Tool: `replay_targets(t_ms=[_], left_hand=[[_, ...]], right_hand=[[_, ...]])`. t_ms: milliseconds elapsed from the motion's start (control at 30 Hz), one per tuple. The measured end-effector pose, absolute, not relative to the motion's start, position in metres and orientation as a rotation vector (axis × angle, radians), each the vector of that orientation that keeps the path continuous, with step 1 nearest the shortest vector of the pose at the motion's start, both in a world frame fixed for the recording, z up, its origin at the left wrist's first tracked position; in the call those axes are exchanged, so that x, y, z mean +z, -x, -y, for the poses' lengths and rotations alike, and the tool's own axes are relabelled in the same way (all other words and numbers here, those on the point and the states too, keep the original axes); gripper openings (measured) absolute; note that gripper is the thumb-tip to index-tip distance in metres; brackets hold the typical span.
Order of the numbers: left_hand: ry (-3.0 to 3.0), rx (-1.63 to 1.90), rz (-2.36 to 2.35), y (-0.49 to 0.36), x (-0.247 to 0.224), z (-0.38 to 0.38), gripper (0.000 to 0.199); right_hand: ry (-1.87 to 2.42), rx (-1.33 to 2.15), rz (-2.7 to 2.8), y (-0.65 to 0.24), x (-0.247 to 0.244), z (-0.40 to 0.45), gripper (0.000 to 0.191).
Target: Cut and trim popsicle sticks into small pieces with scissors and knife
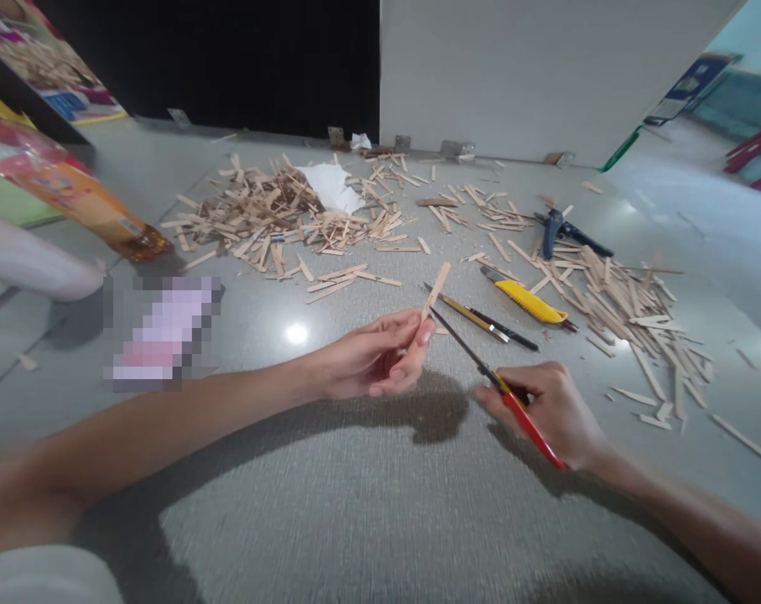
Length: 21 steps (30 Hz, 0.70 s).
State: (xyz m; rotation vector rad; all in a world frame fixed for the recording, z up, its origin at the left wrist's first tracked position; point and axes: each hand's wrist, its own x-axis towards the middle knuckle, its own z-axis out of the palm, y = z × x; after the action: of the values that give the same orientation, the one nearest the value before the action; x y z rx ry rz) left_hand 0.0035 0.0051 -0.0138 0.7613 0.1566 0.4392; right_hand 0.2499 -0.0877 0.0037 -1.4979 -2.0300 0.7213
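Observation:
My left hand pinches a flat wooden craft stick between thumb and fingertips, with the stick's rounded end pointing up and away. In my right hand is a pair of scissors with red and yellow handles, seen nearly edge-on. Their dark, narrow tip meets or nearly meets the stick just above my left fingertips; actual contact is unclear. Behind the scissors, a gold-coloured craft knife and a black pen-like tool lie side by side. A yellow box cutter rests farther right.
Craft sticks and pieces form a heap with white paper at the back, and another pile at right. Dark blue pliers lie there. A blurred-out phone-like object, a bottle and another person's limb are left.

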Motion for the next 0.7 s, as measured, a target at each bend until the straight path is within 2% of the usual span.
replay_targets(t_ms=[167, 300, 400, 533, 700], left_hand=[[-0.878, 0.461, -0.157, -0.004, -0.007, 0.001, 0.033], [-1.245, 0.748, -0.474, -0.003, 0.005, 0.007, 0.035], [-1.518, 0.936, -0.655, -0.001, 0.013, 0.009, 0.031], [-1.620, 0.965, -0.712, 0.002, 0.019, 0.011, 0.030], [-1.703, 0.951, -0.712, 0.004, 0.020, 0.013, 0.028]], right_hand=[[1.582, 0.721, 2.003, -0.252, 0.002, 0.084, 0.062], [1.691, 0.675, 1.962, -0.254, -0.002, 0.082, 0.066], [1.697, 0.702, 1.992, -0.253, -0.001, 0.084, 0.057], [1.622, 0.691, 2.041, -0.253, 0.002, 0.088, 0.047], [1.539, 0.647, 2.026, -0.252, 0.004, 0.090, 0.051]])
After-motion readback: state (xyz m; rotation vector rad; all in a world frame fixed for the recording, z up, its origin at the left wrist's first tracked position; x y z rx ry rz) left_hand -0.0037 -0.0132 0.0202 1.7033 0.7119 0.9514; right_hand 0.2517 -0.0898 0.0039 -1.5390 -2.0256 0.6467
